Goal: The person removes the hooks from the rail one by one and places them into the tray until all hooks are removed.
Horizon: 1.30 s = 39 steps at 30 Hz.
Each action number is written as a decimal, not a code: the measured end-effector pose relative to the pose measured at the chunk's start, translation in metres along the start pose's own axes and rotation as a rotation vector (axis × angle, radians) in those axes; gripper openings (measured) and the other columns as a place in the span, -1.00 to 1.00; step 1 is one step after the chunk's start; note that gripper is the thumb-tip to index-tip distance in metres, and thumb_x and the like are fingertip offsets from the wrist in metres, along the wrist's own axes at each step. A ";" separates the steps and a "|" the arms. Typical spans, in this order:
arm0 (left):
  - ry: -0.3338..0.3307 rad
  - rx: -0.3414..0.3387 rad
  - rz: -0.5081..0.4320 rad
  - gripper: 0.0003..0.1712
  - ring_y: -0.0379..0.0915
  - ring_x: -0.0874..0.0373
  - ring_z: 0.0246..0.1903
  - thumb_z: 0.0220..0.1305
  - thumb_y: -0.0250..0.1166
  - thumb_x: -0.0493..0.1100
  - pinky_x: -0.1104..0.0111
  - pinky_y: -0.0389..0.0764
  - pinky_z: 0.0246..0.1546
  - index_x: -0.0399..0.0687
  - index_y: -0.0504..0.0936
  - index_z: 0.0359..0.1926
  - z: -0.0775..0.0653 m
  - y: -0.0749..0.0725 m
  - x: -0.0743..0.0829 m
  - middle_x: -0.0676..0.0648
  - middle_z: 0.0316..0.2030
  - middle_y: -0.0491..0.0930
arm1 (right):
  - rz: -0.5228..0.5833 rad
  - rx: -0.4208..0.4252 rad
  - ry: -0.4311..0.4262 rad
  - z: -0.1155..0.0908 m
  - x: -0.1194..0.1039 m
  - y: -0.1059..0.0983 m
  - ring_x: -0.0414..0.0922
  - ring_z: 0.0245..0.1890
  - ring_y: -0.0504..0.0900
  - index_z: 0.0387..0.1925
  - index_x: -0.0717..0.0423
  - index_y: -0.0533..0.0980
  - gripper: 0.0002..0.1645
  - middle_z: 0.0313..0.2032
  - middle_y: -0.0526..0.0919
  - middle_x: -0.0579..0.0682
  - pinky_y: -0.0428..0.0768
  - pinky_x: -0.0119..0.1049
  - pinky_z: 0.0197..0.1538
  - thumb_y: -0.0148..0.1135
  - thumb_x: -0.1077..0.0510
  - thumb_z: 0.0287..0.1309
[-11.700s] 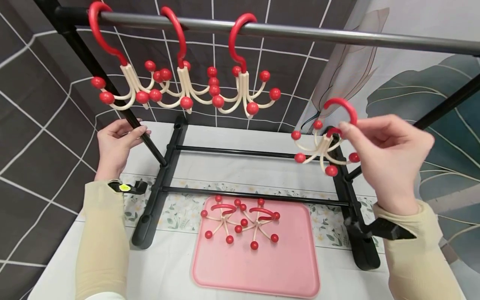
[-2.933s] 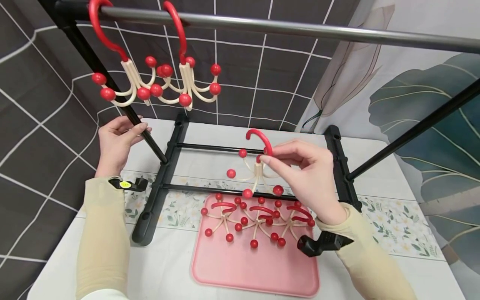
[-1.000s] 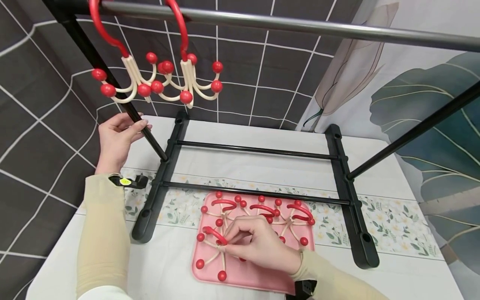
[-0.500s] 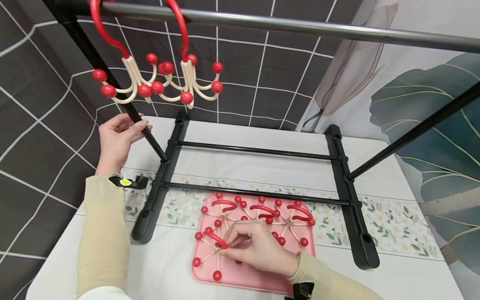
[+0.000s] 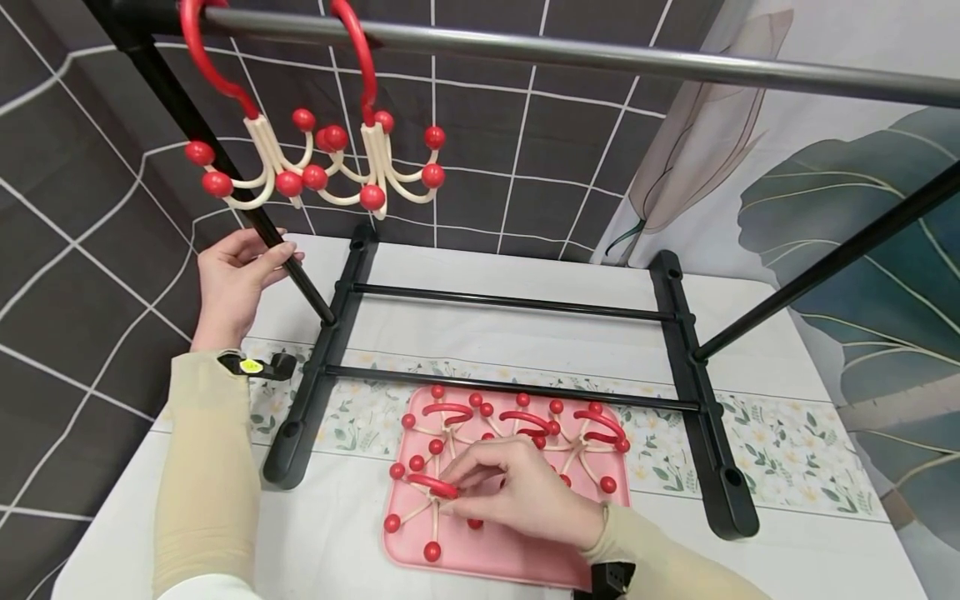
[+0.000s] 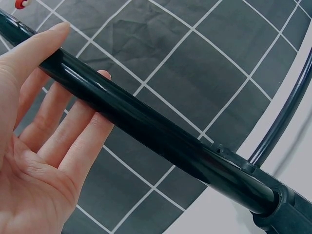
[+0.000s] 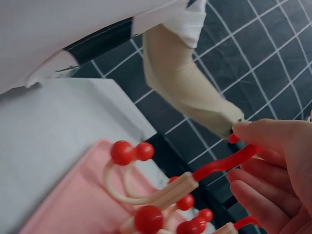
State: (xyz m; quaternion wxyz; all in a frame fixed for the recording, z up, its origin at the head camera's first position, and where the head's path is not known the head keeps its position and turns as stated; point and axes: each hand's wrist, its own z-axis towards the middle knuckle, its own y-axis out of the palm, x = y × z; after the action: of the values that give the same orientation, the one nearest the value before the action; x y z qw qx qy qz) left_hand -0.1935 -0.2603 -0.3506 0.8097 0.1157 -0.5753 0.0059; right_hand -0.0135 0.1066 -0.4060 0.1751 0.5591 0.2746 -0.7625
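Observation:
My left hand holds the left post of a black metal rack, thumb on one side and fingers on the other. My right hand is over the pink tray, pinching the red hook of a multi-arm hook hanger with cream arms and red ball tips. This hanger sits at the tray's front left. Behind it on the tray are three similar hangers, the right one beside the hand. Two more hangers, a left one and a right one, hang from the top rail.
The rack's grey top rail spans overhead, and its right post slants up on the right. A lower crossbar passes just behind the tray. The white table has a flowered strip. Dark grid-patterned cloth and a curtain stand behind.
Earlier, three hangers hung on the rail; now two do. My right hand has brought another hanger down to the tray's front left. Its hook has tipped lower. The left hand has stayed put.

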 end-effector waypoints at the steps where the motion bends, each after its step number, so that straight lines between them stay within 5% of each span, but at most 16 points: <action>1: 0.001 0.000 0.000 -0.72 0.76 0.11 -0.31 0.18 0.48 -0.43 0.40 0.72 -0.19 -0.35 0.72 -0.06 0.000 0.000 0.000 -0.13 -0.29 0.73 | -0.001 -0.002 -0.015 0.001 -0.002 -0.002 -0.20 -0.28 0.76 -0.18 0.04 0.71 -0.76 -0.24 0.78 -0.13 0.77 -0.14 -0.27 0.56 0.24 0.09; 7: 0.007 -0.001 0.002 -0.73 0.76 0.10 -0.30 0.18 0.48 -0.43 0.40 0.72 -0.19 -0.36 0.72 -0.07 0.000 0.000 -0.001 -0.14 -0.28 0.73 | -0.072 0.025 -0.121 0.007 -0.014 -0.014 -0.16 -0.15 0.76 -0.11 0.14 0.71 -0.67 -0.16 0.78 0.02 0.77 -0.12 -0.17 0.58 0.30 0.04; 15: -0.003 -0.003 0.011 -0.69 0.76 0.09 -0.29 0.18 0.49 -0.40 0.40 0.71 -0.16 -0.37 0.71 -0.03 0.000 0.000 -0.001 -0.15 -0.28 0.73 | -0.046 0.133 -0.126 0.018 -0.042 -0.034 -0.03 -0.15 0.76 -0.14 0.09 0.74 -0.66 -0.15 0.78 -0.07 0.76 -0.19 -0.19 0.61 0.30 -0.02; 22: 0.003 0.000 0.015 -0.66 0.76 0.11 -0.30 0.18 0.50 -0.39 0.40 0.71 -0.17 -0.41 0.69 -0.02 0.000 -0.002 -0.002 -0.15 -0.28 0.72 | -0.031 0.246 -0.147 0.028 -0.066 -0.057 0.07 0.00 0.71 -0.12 0.16 0.73 -0.61 -0.06 0.76 0.01 0.68 -0.08 0.07 0.58 0.44 -0.05; 31: -0.005 0.002 0.014 -0.67 0.76 0.11 -0.29 0.18 0.48 -0.40 0.41 0.71 -0.17 -0.41 0.69 -0.02 0.000 0.000 -0.001 -0.14 -0.28 0.73 | -0.099 0.378 -0.364 0.058 -0.096 -0.086 0.13 -0.04 0.73 -0.14 0.36 0.71 -0.55 -0.10 0.75 0.17 0.67 0.01 0.06 0.53 0.60 -0.17; 39: -0.001 -0.003 0.015 -0.68 0.75 0.11 -0.29 0.19 0.48 -0.41 0.40 0.71 -0.17 -0.40 0.70 -0.03 0.000 0.000 0.000 -0.14 -0.28 0.72 | -0.160 0.407 -0.514 0.092 -0.136 -0.101 0.13 -0.09 0.74 -0.11 0.47 0.66 -0.55 -0.12 0.75 0.21 0.68 0.02 0.03 0.49 0.64 -0.15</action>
State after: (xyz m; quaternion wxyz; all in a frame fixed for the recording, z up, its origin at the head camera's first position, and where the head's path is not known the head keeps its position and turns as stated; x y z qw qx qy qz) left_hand -0.1936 -0.2606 -0.3511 0.8094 0.1104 -0.5766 0.0111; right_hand -0.0989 0.1243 -0.2339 0.0630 0.3488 0.1067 -0.9290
